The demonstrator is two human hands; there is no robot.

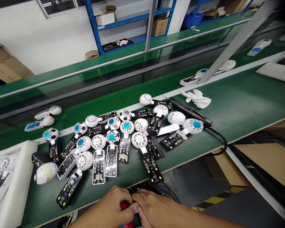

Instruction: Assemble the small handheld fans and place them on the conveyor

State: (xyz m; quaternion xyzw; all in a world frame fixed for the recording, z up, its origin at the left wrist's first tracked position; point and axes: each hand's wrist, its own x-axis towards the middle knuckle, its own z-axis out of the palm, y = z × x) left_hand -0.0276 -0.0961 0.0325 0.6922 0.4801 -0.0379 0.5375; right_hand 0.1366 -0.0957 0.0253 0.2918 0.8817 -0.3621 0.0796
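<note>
At six o'clock, the left hand [114, 207] curls nearly closed around a red object [124, 205]; the right hand [154, 205] folds beside it, its grip hidden, perhaps steadying. Circuit-board units [99, 167] spread from ten to one o'clock, likely for easy reach.

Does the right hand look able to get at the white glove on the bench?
Probably, with a stretch: the white glove lies uncovered, but the black corded tool lies partly between, and the right hand is up against the left hand.
</note>
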